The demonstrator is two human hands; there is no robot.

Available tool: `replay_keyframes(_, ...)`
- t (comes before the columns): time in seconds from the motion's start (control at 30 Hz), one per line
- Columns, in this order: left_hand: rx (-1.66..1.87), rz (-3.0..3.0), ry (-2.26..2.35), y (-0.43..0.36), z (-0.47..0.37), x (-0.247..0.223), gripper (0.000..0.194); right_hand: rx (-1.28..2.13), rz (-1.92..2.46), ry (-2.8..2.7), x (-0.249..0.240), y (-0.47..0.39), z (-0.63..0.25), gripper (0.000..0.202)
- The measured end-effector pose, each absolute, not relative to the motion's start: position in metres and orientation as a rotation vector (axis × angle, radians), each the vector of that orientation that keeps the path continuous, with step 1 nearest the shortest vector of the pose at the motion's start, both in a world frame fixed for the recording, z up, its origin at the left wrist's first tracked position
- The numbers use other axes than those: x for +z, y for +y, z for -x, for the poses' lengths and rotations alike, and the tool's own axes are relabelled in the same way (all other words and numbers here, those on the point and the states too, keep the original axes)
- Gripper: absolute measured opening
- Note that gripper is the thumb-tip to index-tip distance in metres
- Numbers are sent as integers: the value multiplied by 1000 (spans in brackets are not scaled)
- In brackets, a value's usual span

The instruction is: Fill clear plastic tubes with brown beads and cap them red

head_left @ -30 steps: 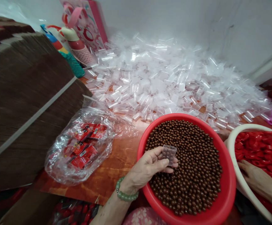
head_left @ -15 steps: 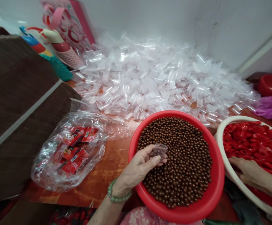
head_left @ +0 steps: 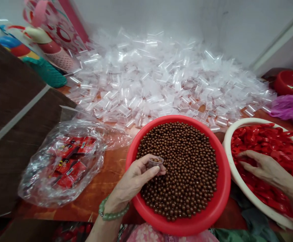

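My left hand (head_left: 135, 178), with a green bead bracelet (head_left: 113, 212) at its wrist, is closed around a small clear plastic container (head_left: 153, 163). Some brown balls show inside its top. Beneath that hand, many shiny brown balls (head_left: 184, 168) fill a red basin (head_left: 223, 198). Over at the right, my right hand (head_left: 266, 169) reaches into a white basin (head_left: 228, 148) of red plastic pieces (head_left: 267, 141). Its thumb and fingers are apart, and I see nothing held between them.
A wide heap of clear plastic containers (head_left: 156, 80) lies behind the basins. At the left are an open plastic bag (head_left: 42, 181) of red packets (head_left: 72, 174), a dark brown box (head_left: 15, 101), bottles (head_left: 52, 50) and a pink gift bag (head_left: 68, 30). A purple plastic bag (head_left: 287, 107) lies far right.
The view has shifted, so the basins sit further left. The clear container is now tilted more upright, its mouth upward. My right hand has lifted a little and its fingers show more.
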State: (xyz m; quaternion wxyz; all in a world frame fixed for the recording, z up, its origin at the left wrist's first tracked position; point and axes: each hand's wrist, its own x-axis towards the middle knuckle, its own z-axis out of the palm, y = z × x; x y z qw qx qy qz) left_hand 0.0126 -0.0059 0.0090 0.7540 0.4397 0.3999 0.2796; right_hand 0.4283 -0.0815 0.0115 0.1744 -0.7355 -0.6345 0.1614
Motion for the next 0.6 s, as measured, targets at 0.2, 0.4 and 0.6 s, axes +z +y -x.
replay_keyframes(0.2,590,-1042,939,-4,-12,9,20,765,2157,-1563,15,-86,-450,29)
replay_keyframes(0.4,625,-1075,980,-6,-10,9,22,745,2054,-1459,-4,-97,-453,39)
replay_keyframes(0.6,622,-1150,985,-5,-11,10,20,646,1901,-1399,2,-110,-446,34)
